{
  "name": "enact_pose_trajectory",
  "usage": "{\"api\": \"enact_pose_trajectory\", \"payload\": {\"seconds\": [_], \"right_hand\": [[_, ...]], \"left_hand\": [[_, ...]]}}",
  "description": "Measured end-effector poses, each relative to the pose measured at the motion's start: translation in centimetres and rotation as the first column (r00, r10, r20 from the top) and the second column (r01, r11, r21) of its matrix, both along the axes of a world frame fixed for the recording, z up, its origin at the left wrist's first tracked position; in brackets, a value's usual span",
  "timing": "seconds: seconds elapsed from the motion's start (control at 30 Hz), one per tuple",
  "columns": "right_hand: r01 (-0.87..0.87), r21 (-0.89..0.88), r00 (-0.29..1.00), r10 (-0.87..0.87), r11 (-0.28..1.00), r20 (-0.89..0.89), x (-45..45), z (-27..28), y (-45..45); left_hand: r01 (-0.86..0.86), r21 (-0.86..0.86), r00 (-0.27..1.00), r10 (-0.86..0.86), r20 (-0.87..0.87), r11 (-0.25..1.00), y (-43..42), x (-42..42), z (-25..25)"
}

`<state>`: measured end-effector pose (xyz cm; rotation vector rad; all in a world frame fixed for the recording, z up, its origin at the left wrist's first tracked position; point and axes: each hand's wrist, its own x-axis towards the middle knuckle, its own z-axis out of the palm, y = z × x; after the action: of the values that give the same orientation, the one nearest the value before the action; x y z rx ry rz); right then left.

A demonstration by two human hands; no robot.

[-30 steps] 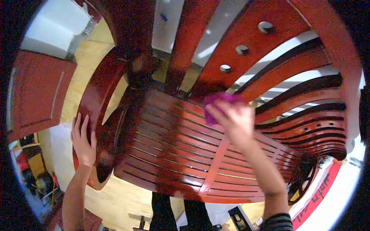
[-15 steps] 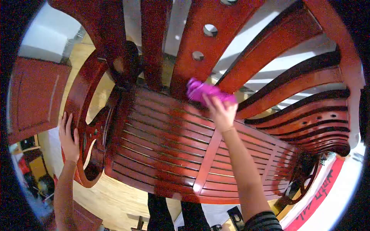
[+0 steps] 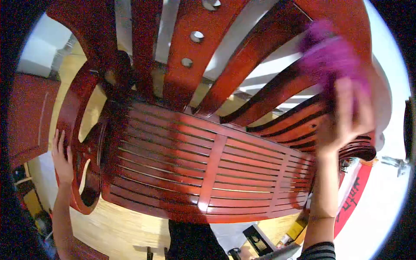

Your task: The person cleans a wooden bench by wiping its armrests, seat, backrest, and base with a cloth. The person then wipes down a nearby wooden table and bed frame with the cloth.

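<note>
A glossy red-brown wooden bench (image 3: 212,169) with a slatted seat fills most of the view; tall curved back slats rise behind the seat. My right hand (image 3: 342,125), smeared by motion, grips a purple cloth (image 3: 331,56) up at the right part of the backrest. The cloth is blurred too, and whether it touches the wood I cannot tell. At the left end, my left hand (image 3: 64,164) lies on the curved armrest (image 3: 80,97), its fingers stretched out along the wood and nothing held.
On the left stands a red-brown wooden panel (image 3: 30,115). A red banner with black writing (image 3: 353,197) hangs or lies at the right. Below the bench are a black slotted object (image 3: 258,239), a yellow box (image 3: 296,229) and pale wood flooring (image 3: 125,221).
My right hand has carried the purple cloth from the foot of the back slats up and right toward the top of the backrest. My left hand stays on the armrest; the view has shifted right.
</note>
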<state>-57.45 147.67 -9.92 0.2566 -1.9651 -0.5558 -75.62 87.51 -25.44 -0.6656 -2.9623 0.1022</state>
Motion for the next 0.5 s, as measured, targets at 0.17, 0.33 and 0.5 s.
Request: {"api": "enact_pose_trajectory", "payload": {"seconds": [0.17, 0.33, 0.5], "right_hand": [[0.29, -0.211, 0.956, -0.272, 0.934, 0.111, -0.6, -3.5, 5.9], [0.378, -0.2, 0.86, -0.263, 0.904, 0.438, 4.8, -22.8, 1.1], [0.427, -0.323, 0.87, -0.286, 0.845, 0.402, 6.7, -30.5, -2.9]], "left_hand": [[0.028, -0.019, 1.0, -0.028, -0.003, 0.999, 0.2, -0.3, -0.3], [0.084, -0.011, 0.996, -0.084, -0.02, 0.996, -0.2, -0.3, -0.8], [-0.045, -0.176, 0.999, 0.045, -0.003, 0.983, 0.0, 0.1, -0.9]]}}
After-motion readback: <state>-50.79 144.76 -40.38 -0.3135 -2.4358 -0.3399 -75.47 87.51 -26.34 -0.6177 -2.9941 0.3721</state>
